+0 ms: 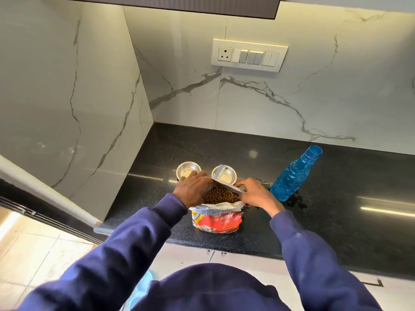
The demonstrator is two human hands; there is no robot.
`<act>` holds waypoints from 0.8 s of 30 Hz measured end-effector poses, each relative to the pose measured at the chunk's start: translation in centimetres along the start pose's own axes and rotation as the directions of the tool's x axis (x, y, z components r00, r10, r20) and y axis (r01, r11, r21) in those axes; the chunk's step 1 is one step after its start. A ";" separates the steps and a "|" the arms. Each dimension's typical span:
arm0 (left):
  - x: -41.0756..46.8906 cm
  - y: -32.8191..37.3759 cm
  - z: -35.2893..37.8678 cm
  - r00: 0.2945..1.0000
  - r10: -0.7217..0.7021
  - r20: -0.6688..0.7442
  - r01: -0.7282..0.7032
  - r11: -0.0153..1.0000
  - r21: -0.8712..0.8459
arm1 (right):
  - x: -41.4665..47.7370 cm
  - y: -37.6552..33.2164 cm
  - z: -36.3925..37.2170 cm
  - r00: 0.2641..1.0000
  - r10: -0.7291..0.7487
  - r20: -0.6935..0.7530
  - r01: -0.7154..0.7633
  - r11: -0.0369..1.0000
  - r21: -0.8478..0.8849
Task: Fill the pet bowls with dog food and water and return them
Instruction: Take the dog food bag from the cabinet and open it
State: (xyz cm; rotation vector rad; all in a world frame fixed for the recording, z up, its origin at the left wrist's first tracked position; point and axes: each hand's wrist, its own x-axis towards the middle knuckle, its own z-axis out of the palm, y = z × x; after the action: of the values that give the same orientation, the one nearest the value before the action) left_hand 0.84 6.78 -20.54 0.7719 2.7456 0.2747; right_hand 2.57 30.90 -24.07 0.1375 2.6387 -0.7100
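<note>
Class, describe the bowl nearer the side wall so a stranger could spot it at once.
Find the corner of the black countertop under the marble walls. Behind the open dog food bag stand two small steel bowls; it is the left bowl, nearest the side wall. Unlike the right bowl, no foil bag flap leans across it.

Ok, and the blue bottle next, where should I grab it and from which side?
Wrap the right hand round the blue bottle at its smoother upper body, just above the textured lower part, where it starts to narrow toward the neck. It stands upright, so come in level from its near side. The dog food bag stands close on its left, and the wall is behind.
</note>
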 end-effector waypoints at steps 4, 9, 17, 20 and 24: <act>-0.7 -0.5 -0.1 0.992 -0.076 0.096 0.076 0.997 0.003 | -0.1 0.5 -1.7 0.981 -0.032 0.194 0.009 0.993 0.118; -0.1 -0.5 0.1 0.990 -0.036 0.133 0.060 0.981 -0.183 | -1.0 -0.5 -1.1 0.990 -0.138 -0.042 0.133 0.986 -0.101; 0.3 0.4 0.5 0.988 -0.060 0.143 0.085 0.980 -0.180 | -3.2 -4.3 0.7 0.876 -0.473 -0.096 0.407 0.831 -0.380; -0.2 0.3 0.4 0.974 -0.070 0.213 0.100 0.986 -0.131 | -3.2 -3.6 0.2 0.929 -0.368 -0.034 0.322 0.850 -0.417; -0.3 0.4 -0.2 0.955 -0.219 0.198 0.244 0.963 -0.112 | -2.8 -4.0 -0.2 0.961 -0.155 0.230 0.237 0.891 -0.387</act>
State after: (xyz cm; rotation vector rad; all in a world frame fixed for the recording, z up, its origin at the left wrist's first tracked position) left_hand 1.21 6.89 -20.16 0.4117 2.5784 0.3193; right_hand 4.27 27.50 -20.96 -0.3097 2.5669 -0.1958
